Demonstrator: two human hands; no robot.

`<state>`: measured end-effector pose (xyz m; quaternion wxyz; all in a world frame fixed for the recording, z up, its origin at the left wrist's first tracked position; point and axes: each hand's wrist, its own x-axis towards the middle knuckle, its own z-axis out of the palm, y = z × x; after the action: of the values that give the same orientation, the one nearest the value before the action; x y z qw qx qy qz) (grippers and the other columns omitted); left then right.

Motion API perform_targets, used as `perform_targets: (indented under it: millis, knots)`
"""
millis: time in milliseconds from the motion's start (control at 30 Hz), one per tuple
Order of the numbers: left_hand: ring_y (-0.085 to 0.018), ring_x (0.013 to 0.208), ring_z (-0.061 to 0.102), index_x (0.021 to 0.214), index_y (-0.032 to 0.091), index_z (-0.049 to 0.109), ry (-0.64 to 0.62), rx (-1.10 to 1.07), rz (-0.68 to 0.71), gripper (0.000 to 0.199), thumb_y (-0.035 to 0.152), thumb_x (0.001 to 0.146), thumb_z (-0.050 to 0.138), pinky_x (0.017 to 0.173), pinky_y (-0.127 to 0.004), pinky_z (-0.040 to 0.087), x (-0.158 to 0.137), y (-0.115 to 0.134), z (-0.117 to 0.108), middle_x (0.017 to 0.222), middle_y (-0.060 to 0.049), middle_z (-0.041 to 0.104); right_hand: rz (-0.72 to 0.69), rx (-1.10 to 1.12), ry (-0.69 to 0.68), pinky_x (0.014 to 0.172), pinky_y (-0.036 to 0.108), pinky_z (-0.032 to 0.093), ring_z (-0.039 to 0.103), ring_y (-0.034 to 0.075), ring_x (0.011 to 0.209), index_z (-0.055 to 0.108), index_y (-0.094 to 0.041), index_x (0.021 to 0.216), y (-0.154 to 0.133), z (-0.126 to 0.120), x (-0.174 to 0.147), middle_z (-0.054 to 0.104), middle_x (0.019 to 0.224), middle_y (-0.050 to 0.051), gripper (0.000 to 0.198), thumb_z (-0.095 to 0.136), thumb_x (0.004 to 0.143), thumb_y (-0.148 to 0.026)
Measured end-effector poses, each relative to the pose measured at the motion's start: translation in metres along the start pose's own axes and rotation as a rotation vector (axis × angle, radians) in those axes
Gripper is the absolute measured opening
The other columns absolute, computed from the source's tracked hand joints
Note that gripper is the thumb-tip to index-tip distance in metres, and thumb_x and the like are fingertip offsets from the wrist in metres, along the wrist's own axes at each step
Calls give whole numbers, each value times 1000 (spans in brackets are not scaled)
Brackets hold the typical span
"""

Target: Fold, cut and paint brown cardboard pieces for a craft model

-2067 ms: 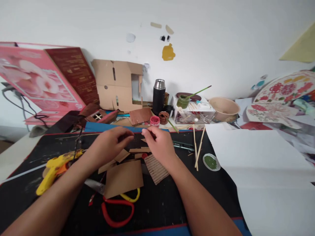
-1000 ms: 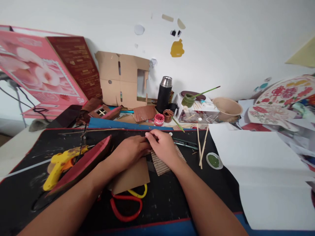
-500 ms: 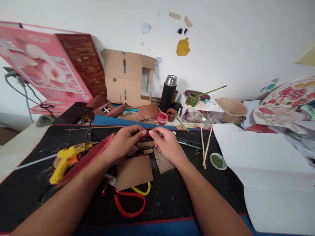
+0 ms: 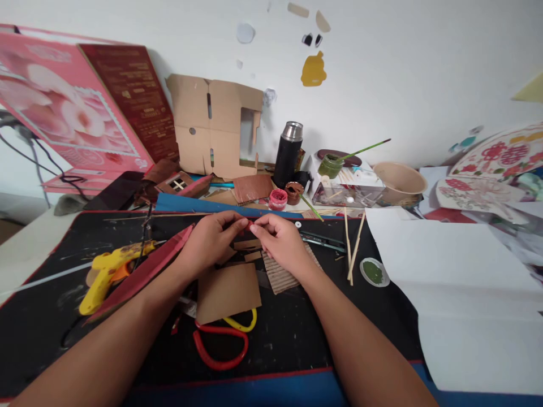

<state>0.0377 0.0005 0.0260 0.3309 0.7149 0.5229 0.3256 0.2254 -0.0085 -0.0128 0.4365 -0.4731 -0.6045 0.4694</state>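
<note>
My left hand (image 4: 212,237) and my right hand (image 4: 279,240) meet over the black mat, fingertips pinched on a small red piece (image 4: 249,225). Fingers hide most of it, so its kind cannot be made out. Beneath my wrists lie a flat square of brown cardboard (image 4: 229,292) and a corrugated cardboard piece (image 4: 282,273). Small cardboard strips (image 4: 248,245) lie just below the fingertips. Scissors (image 4: 220,362) with red and yellow handles are partly under the square. Left of my left forearm are a yellow hot glue gun (image 4: 99,277) and a long red-painted strip (image 4: 146,277).
Paint jars (image 4: 278,199), a black thermos (image 4: 287,155) and a cut cardboard sheet (image 4: 199,130) line the back by the wall. A utility knife (image 4: 323,241), wooden sticks (image 4: 354,249) and a dish of green paint (image 4: 374,272) lie right. White paper (image 4: 475,294) covers the far right.
The view has shifted slightly, so everything sits a little left and higher. Both hands keep their pinch on the red piece, with only slight finger movement.
</note>
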Motion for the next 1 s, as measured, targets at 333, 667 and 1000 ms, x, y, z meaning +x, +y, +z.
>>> perform_targets:
  millis: [333,667,1000]
  knots:
    - [-24,91,73,109,20,77,73,-41,4,39,52,96,58,84,-33,55,-1,-2,0,98,-5,82,38,170,0,38,21,30,41,9,36,62,-22,86,-15,-3,-2,49,47,-10,31,71,92,-51]
    - [-28,101,73,107,21,77,87,133,70,31,42,98,57,93,-40,55,3,-5,0,108,-8,81,-39,487,356,36,21,23,37,7,36,57,-23,78,-27,-31,9,45,49,-11,28,76,86,-42]
    - [-31,115,69,104,22,75,-140,387,230,16,26,94,64,101,-43,53,31,-3,42,120,-12,76,17,475,195,35,19,27,40,7,34,58,-22,82,-29,-14,3,50,46,-10,27,74,85,-44]
